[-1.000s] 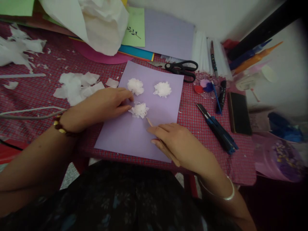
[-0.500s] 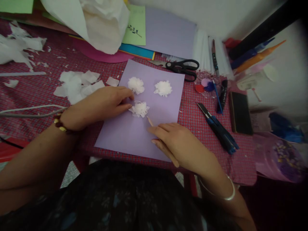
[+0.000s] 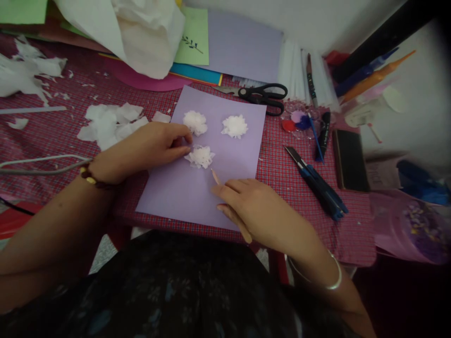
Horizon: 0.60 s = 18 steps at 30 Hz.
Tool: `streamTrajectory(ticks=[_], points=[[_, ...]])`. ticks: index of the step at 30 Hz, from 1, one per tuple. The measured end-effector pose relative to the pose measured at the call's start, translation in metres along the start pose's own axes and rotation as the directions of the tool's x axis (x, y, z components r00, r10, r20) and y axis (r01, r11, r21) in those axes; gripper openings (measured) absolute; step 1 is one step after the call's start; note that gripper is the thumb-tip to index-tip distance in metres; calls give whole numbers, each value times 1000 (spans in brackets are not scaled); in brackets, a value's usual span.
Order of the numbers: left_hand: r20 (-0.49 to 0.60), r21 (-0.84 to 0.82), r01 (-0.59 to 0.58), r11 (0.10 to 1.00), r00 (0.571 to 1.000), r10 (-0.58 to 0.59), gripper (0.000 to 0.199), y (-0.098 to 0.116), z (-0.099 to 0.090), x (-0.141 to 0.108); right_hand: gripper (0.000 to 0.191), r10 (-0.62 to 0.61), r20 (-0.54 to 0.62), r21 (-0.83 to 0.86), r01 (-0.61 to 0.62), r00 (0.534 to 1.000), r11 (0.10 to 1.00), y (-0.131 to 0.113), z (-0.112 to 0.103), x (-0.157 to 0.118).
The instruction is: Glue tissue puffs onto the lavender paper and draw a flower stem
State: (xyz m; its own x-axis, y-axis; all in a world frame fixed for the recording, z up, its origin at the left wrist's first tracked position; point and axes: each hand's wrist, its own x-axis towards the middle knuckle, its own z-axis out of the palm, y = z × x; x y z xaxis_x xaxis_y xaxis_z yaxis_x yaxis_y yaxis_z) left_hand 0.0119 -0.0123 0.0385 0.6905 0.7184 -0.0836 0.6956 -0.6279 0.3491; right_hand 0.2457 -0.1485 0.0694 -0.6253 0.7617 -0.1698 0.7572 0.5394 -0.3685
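Three ruffled white paper flowers lie on a sheet of purple paper [image 3: 176,197]: an upper left flower [image 3: 195,123], an upper right flower [image 3: 235,126] and a lower flower [image 3: 200,156]. My left hand [image 3: 162,145] rests over the sheet's left edge, its thumb at the rim of the lower flower and its index finger by the upper left one; a gap shows between them. In my right hand [image 3: 255,206] is a light wooden stick [image 3: 215,177] with a narrow tip, held like a pencil. That tip points at the lower flower's right side; the grip hides the stick's middle.
Black-handled scissors [image 3: 262,96] lie behind the sheet. To the right are a blue utility knife [image 3: 317,185], a thin blue brush [image 3: 316,136] and a dark box [image 3: 350,159]. White paper scraps [image 3: 109,124] and a cable [image 3: 45,164] lie to the left.
The whole view has shifted slightly, so everything sits a little further left. My hands keep nearly the same places; the stick's tip stays near the lower flower.
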Motion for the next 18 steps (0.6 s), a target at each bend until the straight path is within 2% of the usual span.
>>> streamTrajectory(ticks=[5,14,18], points=[[4,-20,3,1000,1000,-3,25,-1,1,0,22,-2,-4,24,2,1000,1000,1,0,0],[28,66,-30,997,999,28,28,0,0,-3,22,6,5,6,-6,1000,1000,1,1,0],[2,79,-44,996,999,44,28,0,1,-4,22,15,12,5,-15,1000,1000,2,0,1]])
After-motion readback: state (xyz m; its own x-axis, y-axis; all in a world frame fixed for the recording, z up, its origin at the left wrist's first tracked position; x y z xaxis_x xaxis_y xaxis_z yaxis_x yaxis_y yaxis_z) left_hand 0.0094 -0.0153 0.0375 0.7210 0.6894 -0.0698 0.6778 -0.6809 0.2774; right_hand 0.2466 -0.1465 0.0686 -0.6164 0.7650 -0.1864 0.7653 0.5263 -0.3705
